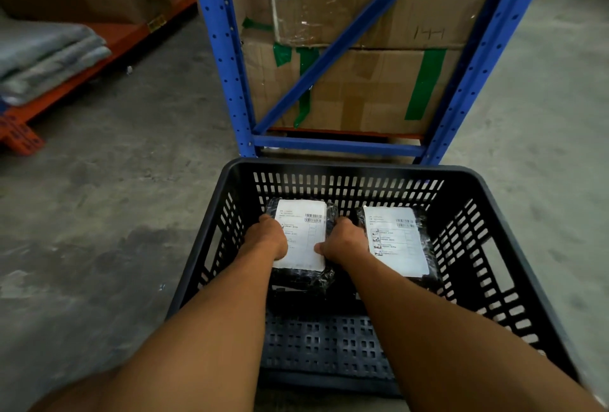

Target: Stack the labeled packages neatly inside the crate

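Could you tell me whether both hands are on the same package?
Yes, the left hand and right hand grip opposite sides of the left package.

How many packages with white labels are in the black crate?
2. One package lies at the far left, held between the left hand and right hand; the other lies at the far right. More may hide underneath.

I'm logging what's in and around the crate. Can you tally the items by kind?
Labeled packages: 2 (left one, right one)
Black crates: 1
Cardboard boxes behind the blue rack: 2 (upper, lower)
Total: 5
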{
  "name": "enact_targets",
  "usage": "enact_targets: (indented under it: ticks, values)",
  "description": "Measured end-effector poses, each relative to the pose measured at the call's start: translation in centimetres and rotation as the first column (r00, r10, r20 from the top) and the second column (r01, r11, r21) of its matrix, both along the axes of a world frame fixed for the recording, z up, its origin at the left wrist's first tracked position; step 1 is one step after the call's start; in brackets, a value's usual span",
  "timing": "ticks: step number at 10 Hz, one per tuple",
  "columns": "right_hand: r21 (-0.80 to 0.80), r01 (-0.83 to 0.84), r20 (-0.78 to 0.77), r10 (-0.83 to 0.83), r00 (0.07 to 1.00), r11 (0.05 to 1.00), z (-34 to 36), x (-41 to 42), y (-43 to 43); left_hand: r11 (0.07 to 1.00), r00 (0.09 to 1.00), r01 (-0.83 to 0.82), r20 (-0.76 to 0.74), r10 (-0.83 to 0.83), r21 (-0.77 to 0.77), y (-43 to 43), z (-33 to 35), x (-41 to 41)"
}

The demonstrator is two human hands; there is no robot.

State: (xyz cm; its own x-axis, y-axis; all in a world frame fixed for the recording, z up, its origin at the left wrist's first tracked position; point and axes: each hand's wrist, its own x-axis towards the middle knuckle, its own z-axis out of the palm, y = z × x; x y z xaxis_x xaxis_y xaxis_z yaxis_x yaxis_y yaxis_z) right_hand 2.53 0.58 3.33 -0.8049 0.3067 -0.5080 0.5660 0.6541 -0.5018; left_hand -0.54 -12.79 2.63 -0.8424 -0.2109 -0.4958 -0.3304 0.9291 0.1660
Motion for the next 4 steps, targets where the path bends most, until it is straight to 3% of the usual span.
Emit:
enact_targets:
  ticks: [2, 3, 4]
  values:
    - [0.056, -0.066, -0.015, 0.067, 0.998, 0.996, 0.4, 0.8, 0.2, 0.998, 0.998, 0.034, -0.051, -0.036, -0.049, 0.6, 0.6, 1.1]
    - [0.065, -0.064, -0.055, 0.068, 0.996, 0.996, 0.9, 0.7, 0.7, 0.987, 0.989, 0.070, -0.116, -0.087, -0.147, 0.5, 1.5, 1.4]
    - [0.045, 0.038, -0.130, -0.031, 0.991, 0.998, 1.9, 0.1, 1.8, 0.979, 0.940, 0.079, -0.313, -0.137, -0.190, 0.5, 3.3, 0.8]
